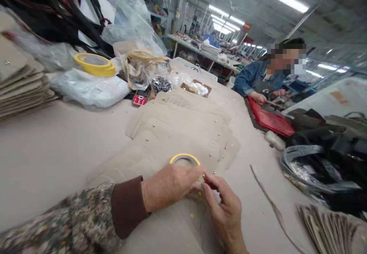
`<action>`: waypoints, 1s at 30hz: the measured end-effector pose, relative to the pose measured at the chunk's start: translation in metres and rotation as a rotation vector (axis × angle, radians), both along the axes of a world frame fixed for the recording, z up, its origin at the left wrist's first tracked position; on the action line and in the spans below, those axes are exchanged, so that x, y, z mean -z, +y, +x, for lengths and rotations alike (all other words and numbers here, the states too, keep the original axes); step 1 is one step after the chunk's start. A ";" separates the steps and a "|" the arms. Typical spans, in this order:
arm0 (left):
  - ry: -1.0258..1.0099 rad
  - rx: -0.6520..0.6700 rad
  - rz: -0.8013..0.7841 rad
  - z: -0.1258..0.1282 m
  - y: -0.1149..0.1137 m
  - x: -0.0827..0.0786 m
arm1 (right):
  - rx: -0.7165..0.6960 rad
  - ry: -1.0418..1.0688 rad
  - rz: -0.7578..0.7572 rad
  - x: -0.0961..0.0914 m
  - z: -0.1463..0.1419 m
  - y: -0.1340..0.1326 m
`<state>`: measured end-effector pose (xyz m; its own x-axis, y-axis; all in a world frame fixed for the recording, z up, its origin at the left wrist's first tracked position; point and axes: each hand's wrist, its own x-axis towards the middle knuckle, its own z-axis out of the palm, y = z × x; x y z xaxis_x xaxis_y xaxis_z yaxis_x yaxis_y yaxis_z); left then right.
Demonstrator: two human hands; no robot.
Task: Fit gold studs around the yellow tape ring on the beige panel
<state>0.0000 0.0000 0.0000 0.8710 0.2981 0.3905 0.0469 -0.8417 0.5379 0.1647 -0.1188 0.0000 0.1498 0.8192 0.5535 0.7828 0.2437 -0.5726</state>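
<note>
While fingertips meet, left hand on tape roll.

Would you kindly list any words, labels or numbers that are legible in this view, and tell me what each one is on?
No text can be read here.
Red hanging sign near the ceiling: characters too small and blurred.
Red calculator on the table: key markings too small.
Orange label on the white bin at right: blurred.
Yellow tape roll by the left hand: no print visible.
</note>
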 end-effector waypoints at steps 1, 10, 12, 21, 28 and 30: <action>-0.002 0.001 0.012 0.001 -0.002 0.001 | -0.033 -0.026 0.011 0.001 -0.001 0.000; 0.215 -0.030 0.066 0.004 -0.004 -0.009 | 0.070 -0.212 0.095 0.007 -0.010 0.004; 0.242 -0.069 0.093 0.005 -0.003 -0.009 | 0.100 -0.182 0.090 0.007 -0.013 0.004; 0.100 -0.091 0.278 0.006 -0.012 -0.008 | 0.361 0.805 -0.418 0.012 0.000 0.010; 0.381 -0.184 0.323 0.011 -0.001 -0.005 | 0.341 0.777 -0.593 0.019 0.025 0.009; 0.425 -0.174 0.297 0.013 0.000 -0.005 | 0.344 0.708 -0.616 0.020 0.023 0.009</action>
<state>0.0128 0.0002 0.0046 0.9181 0.3822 0.1046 0.3603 -0.9151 0.1812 0.1876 -0.1099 -0.0202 0.5638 0.7834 -0.2616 0.1850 -0.4285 -0.8844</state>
